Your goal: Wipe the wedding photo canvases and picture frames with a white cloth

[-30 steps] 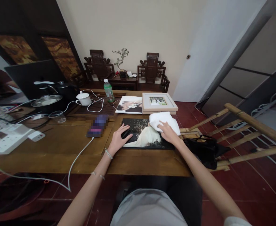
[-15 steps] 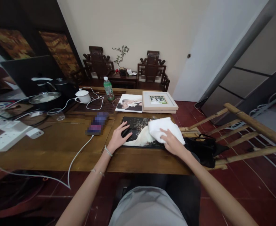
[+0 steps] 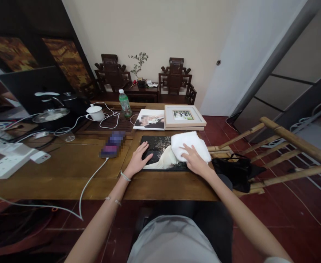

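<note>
The left grip (image 3: 137,159), spread wide and holding nothing, touches a dark picture (image 3: 160,153) on the worktop (image 3: 160,186). The right grip (image 3: 195,160), loosely spread, rests on a white cloth (image 3: 186,140) hiding the picture's right end.

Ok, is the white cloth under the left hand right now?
No, the white cloth is under the right hand, while the left hand rests at the left end of the dark picture panel.

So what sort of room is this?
Probably a living room in a home, judging by the carved wooden chairs, the lidded white cup and the potted plant.
</note>
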A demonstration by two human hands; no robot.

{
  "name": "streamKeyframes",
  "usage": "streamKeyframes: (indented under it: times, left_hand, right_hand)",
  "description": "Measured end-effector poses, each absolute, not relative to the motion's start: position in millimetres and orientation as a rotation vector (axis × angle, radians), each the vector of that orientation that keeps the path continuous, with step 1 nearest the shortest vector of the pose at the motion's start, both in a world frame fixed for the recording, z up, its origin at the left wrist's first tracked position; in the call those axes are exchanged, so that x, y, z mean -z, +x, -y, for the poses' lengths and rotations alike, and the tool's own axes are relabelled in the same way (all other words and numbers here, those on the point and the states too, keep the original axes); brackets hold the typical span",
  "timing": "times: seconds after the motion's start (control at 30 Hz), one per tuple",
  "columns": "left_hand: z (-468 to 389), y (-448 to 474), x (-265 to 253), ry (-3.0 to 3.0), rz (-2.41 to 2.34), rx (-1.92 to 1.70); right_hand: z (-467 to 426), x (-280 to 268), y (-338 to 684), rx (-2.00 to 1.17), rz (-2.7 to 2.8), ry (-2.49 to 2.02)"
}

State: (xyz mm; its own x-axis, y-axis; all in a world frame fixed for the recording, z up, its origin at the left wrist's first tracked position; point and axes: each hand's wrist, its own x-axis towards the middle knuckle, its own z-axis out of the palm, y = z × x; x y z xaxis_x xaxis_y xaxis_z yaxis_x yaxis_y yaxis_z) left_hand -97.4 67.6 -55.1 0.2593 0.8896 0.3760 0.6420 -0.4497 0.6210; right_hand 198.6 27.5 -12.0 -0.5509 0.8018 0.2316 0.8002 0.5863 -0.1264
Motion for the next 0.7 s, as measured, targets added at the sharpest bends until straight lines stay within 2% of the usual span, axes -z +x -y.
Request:
streamKeyframes:
  times: [0.17,0.27,0.43,0.7]
  left_hand:
    - [-69.0,-96.2,56.2,2.192,-1.408,-1.017]
    - [-72.0,-95.4,57.1,2.195,-1.405,-1.032]
    - [-80.7,-94.9,58.6,2.182,-1.407,-1.056]
    - [-90.7,-92.8,59.9,2.145,-1.41,-1.056]
  right_hand:
    - [47.1,13.1,200.9,0.011,2.624,-1.186]
    - [52.0,10.4,203.3,-0.033,2.656,-1.172]
    - [-9.8,2.9,208.6,-0.098,2.599,-1.289]
    - [-109.3,-5.1,210.3,-0.016,2.474,-1.425]
